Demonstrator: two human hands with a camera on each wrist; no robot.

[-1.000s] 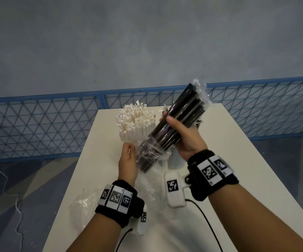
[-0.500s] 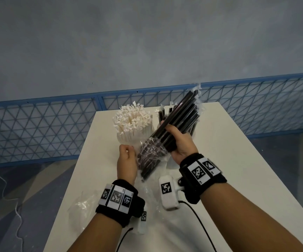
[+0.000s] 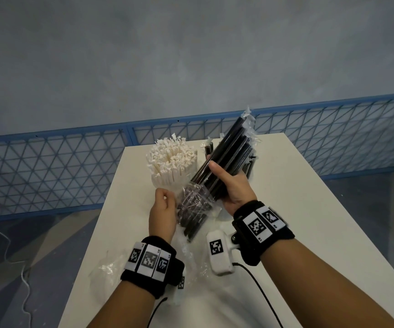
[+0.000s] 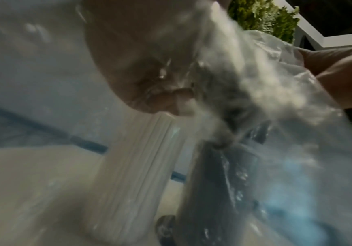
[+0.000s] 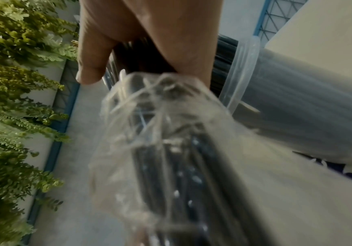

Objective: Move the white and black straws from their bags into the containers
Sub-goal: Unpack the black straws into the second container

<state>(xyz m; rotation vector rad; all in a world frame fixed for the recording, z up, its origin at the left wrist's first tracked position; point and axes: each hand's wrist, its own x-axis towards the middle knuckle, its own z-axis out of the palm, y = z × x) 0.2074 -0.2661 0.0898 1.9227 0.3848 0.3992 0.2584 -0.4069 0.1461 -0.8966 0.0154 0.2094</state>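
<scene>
My right hand (image 3: 232, 188) wraps the middle of the black straws (image 3: 226, 159), thumb laid across the top, fingers curled beneath. The bundle tilts, its far end raised toward the fence (image 3: 49, 166), its near end low between my two wrists. A clear bag (image 3: 192, 204) sheathes that near end, crumpled, and reappears as torn film at the far tip. My left hand (image 3: 164, 214) sits just left of the bundle, fingers curled in and pinching the film at the sleeve's edge; the left wrist view shows fingertips (image 4: 181, 93) bunched in plastic, blurred. The white straws (image 3: 171, 162) stand upright in their container at the far left of the table (image 3: 297, 197), just beside the bundle. In the right wrist view a clear container (image 5: 242, 69) holding more black straws lies right behind my right hand. A second, empty bag (image 3: 107, 278) lies on the near left of the table.

Against the frame half a second back: the bundle sits at much the same tilt and place, my right grip is unchanged, and my left hand remains beside the sleeve.
</scene>
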